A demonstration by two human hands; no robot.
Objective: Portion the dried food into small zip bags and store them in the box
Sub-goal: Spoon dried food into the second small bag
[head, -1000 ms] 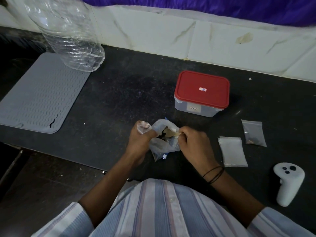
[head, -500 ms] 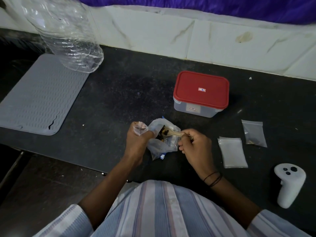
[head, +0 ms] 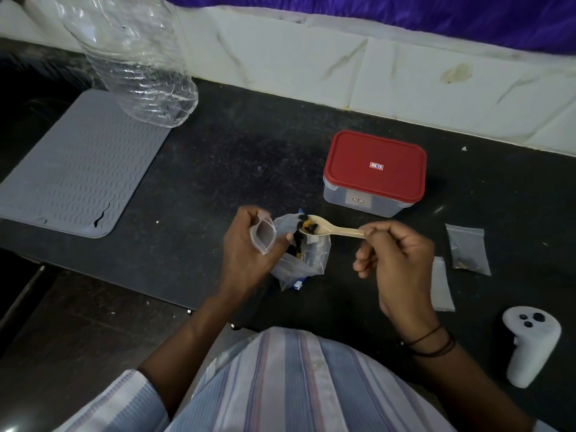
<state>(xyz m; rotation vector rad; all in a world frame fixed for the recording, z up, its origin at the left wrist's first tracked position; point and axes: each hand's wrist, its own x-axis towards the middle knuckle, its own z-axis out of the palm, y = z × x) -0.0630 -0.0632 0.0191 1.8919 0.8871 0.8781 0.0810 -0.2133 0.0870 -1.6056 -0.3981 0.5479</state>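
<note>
Your right hand [head: 396, 263] pinches a cream spoon [head: 330, 229] loaded with dried food [head: 307, 226]. Your left hand [head: 249, 254] grips a small zip bag [head: 264, 236], mouth open, beside the larger food bag [head: 304, 260]. Beyond sits the lidded box [head: 374, 174].

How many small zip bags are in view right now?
3: one held open in the left hand, one right of the right hand, one partly hidden behind that hand. More may be hidden.

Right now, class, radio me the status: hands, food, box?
Left hand holds small zip bag open. Right hand holds spoon loaded with dried food. Box lidded. Nothing in the way.
</note>
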